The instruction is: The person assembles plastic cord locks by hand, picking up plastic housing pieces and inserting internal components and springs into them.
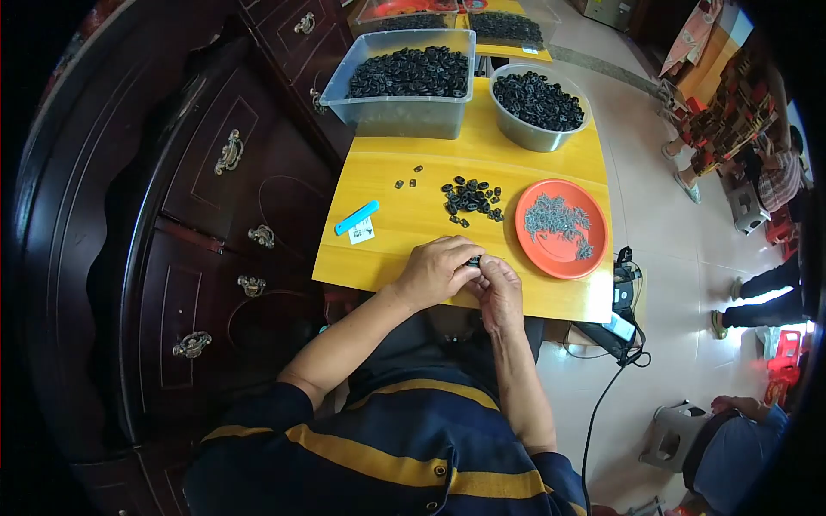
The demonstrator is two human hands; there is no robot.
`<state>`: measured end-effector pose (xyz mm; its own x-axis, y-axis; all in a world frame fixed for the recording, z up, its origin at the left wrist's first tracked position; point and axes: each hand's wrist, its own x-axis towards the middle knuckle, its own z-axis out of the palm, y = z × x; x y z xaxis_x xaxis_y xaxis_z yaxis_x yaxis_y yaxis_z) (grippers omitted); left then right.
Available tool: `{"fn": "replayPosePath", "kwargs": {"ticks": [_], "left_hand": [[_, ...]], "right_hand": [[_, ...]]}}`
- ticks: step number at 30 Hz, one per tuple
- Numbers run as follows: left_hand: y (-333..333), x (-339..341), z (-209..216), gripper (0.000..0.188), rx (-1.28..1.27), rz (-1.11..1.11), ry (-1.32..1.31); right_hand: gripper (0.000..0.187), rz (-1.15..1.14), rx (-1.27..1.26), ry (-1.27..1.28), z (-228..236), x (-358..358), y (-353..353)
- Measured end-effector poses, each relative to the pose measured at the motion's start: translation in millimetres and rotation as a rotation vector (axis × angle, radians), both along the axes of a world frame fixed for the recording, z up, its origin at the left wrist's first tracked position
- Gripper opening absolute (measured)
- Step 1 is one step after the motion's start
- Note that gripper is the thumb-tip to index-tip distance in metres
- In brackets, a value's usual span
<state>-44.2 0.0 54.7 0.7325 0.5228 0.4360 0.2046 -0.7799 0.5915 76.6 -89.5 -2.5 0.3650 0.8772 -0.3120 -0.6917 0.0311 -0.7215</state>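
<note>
One small label on the yellow table

A small white rectangular label (pixel 362 232) with dark print is seen lying flat on the yellow table (pixel 516 155), just beside a blue stick-shaped item (pixel 356 218), near the left edge.

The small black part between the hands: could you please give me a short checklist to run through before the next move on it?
1. Small black part pinched between left hand and right hand: ok.
2. Part seated or aligned correctly: cannot tell, fingers hide it.
3. Loose pile of black parts within reach on the yellow table: ok.
4. Orange plate holds small grey pieces beside the right hand: ok.
5. Clear bin and metal bowl stocked with black parts: ok.
6. Blue tool clear of the hands: ok.
</note>
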Motion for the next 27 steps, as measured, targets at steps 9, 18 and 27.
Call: {"fn": "replayPosePath", "kwargs": {"ticks": [9,18,27], "left_hand": [[1.4,2.7,-1.3,0.027,-0.035,-0.014,0.008],[4.8,1.9,-4.5,0.024,0.007,0.036,-0.011],[9.2,4.0,-7.4,0.024,0.012,0.010,-0.039]], "right_hand": [[0.013,-0.125,0.014,-0.032,4.5,-8.6,2.6],[0.012,-0.192,-0.040,-0.034,3.9,-16.6,8.4],[0.010,-0.189,-0.034,-0.046,10.4,-17.0,7.4]]}}
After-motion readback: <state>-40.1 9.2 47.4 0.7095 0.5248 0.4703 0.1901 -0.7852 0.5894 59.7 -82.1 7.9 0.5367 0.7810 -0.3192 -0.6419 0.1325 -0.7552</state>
